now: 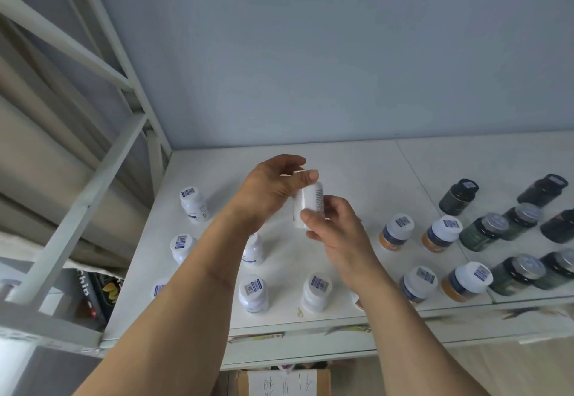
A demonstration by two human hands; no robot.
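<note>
I hold a white pill bottle (pixel 310 201) in the air above the white shelf (pixel 372 172), between both hands. My left hand (pixel 267 190) grips its upper end, the thumb across the top. My right hand (pixel 335 225) holds its lower part from the right, the thumb pressed on the front. The bottle is upright and slightly tilted, with small print on its label.
Several white bottles with code stickers on their caps (pixel 253 293) stand at the left. White-capped bottles with orange bases (pixel 396 231) stand in the middle right, dark bottles (pixel 459 195) at the far right. A white metal rack frame (pixel 102 178) rises on the left. A cardboard box (pixel 279 383) sits below.
</note>
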